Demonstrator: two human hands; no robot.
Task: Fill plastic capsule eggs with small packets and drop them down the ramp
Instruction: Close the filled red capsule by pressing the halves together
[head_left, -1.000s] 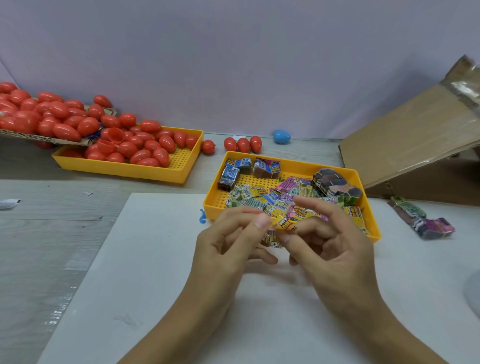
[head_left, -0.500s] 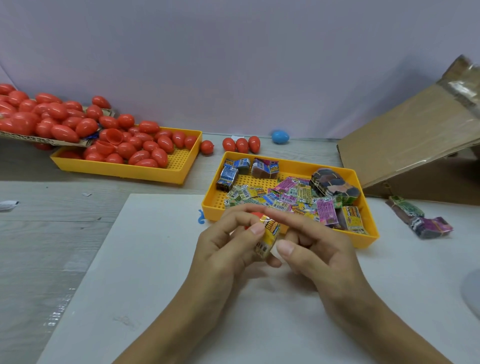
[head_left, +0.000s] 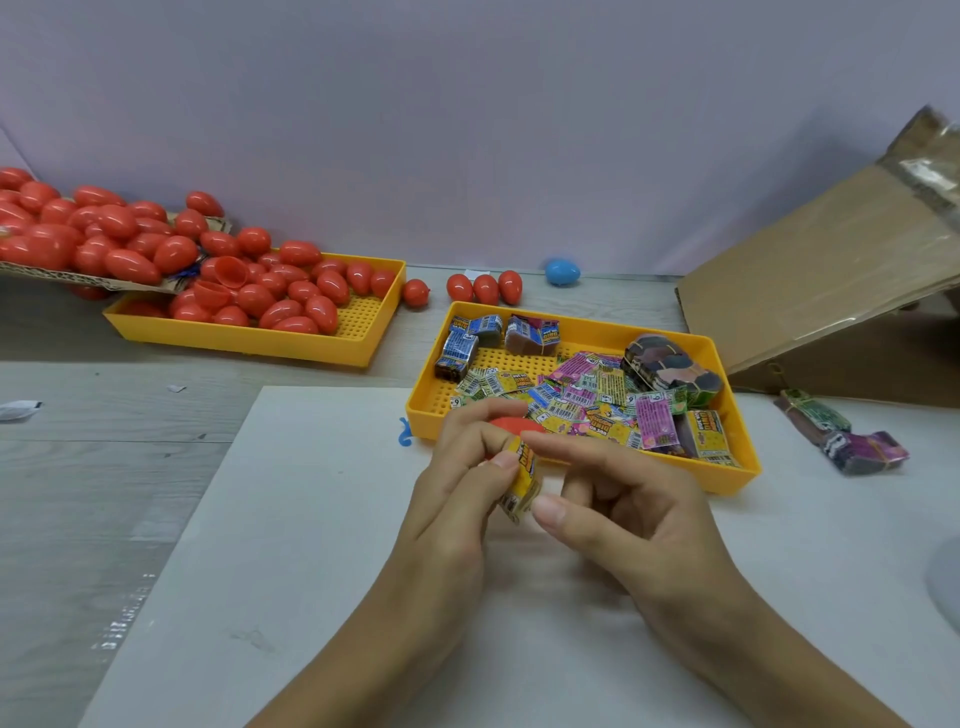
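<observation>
My left hand (head_left: 457, 483) holds a red capsule egg half (head_left: 511, 425), mostly hidden behind its fingers. My right hand (head_left: 618, 499) pinches a small yellow packet (head_left: 523, 475) between thumb and forefinger, pressed against the egg half. Both hands meet just in front of the yellow packet tray (head_left: 737, 475), which holds several colourful packets (head_left: 587, 395). A second yellow tray (head_left: 249, 340) at the back left is heaped with red eggs (head_left: 270, 301). The cardboard ramp (head_left: 810, 275) rises at the right.
More red eggs lie on a cardboard sheet (head_left: 78, 278) at far left. Three loose red eggs (head_left: 485, 288) and a blue egg (head_left: 562, 272) sit by the back wall. Banded packet bundles (head_left: 852, 441) lie right of the tray. A white mat (head_left: 311, 545) covers the table under my hands.
My right hand brought a yellow packet out of the tray and down to the egg half in my left hand. The fingers have closed in around the packet.
</observation>
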